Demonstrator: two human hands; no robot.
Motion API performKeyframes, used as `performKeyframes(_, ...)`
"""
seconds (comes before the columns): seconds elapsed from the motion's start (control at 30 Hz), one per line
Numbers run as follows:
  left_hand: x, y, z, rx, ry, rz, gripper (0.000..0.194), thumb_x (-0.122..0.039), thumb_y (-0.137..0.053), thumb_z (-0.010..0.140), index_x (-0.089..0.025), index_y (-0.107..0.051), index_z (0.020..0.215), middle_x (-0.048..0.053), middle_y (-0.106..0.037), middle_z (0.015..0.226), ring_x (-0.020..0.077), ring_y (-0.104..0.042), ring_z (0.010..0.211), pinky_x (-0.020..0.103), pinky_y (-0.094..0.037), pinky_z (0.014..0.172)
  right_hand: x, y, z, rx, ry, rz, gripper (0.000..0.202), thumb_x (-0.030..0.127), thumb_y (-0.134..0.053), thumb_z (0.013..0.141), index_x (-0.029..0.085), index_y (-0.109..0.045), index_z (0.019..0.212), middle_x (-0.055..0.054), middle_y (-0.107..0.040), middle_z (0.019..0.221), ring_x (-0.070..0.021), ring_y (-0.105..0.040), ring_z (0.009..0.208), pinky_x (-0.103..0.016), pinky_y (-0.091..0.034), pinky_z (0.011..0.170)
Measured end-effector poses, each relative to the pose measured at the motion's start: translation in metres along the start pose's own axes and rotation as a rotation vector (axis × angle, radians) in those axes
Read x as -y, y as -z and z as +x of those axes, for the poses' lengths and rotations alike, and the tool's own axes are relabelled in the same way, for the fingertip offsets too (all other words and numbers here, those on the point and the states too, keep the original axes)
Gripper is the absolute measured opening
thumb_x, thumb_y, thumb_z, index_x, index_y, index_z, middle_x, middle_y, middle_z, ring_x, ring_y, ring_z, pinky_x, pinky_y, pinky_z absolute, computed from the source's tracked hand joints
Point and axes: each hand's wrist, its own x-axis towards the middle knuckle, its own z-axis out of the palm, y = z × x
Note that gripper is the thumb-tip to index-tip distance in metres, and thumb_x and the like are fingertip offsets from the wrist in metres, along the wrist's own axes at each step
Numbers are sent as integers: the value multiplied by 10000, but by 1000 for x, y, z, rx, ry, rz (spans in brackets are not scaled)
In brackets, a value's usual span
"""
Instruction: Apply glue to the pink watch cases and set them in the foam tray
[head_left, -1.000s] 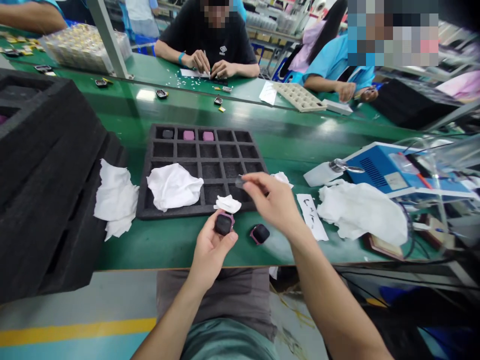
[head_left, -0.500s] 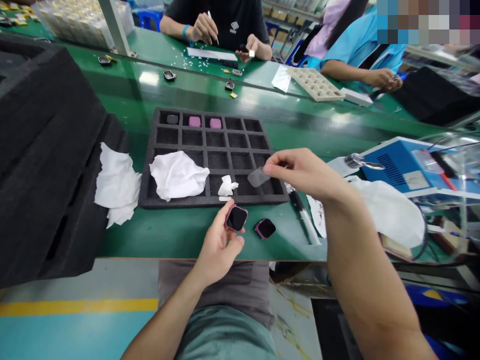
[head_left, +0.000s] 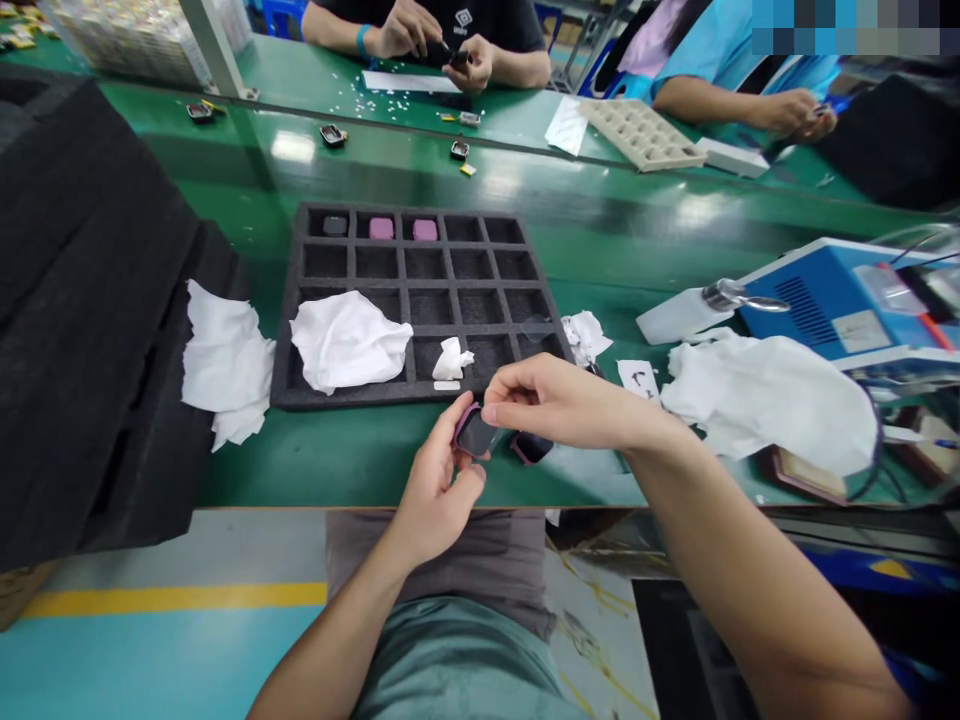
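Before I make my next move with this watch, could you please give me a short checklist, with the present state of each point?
1. Left hand holds the purple-framed watch: ok.
2. Its dark screen faces the head camera: ok.
3. Right hand clear of this screen: not ok, the fingertips are over its upper right corner.
4. Second watch fully in sight: not ok, the right hand hides part of it.
5. Black tray uncovered: not ok, a white cloth lies over its near left part.
6. Screen free of dust: cannot tell, too small to see.
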Motion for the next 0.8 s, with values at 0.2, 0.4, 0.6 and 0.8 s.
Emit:
performKeyframes(0.2, -5, -1, 0, 1, -3, -25, 614, -225, -643, 903, -205, -526, 1506, 111, -665, 1302, 223, -626, 1010, 384, -508, 969, 0, -1, 1, -7, -22, -28, 215, 338, -637, 859, 197, -671, 701, 32, -580, 589, -107, -446, 559, -255, -351, 497)
performKeyframes(0.4, -5, 1, 1, -17, -14, 79, 536, -294, -589, 977, -201, -531, 1501, 106, -715, 1221, 224, -664, 970, 373, -540, 903, 0, -1, 2, -5, -40, -27, 212, 343, -649, 850, 197, -670, 698, 28, -593, 607, -111, -457, 570, -267, -345, 514)
performKeyframes(0.6, -2, 1, 2, -22, -9, 134, 538, -299, -556, 992, -173, -504, 1513, 114, -722, 1207, 222, -678, 964, 348, -541, 855, 0, -1, 2, -9, -58, -19, 214, 345, -654, 848, 196, -660, 694, 31, -588, 595, -108, -462, 549, -272, -320, 504)
performKeyframes(0.8, -4, 0, 2, -33, 7, 160, 528, -273, -532, 1000, -158, -501, 1514, 106, -725, 1207, 206, -681, 979, 339, -535, 902, 2, 0, 3, 9, -84, -46, 225, 366, -662, 855, 174, -681, 739, 21, -610, 637, -107, -494, 587, -268, -359, 535)
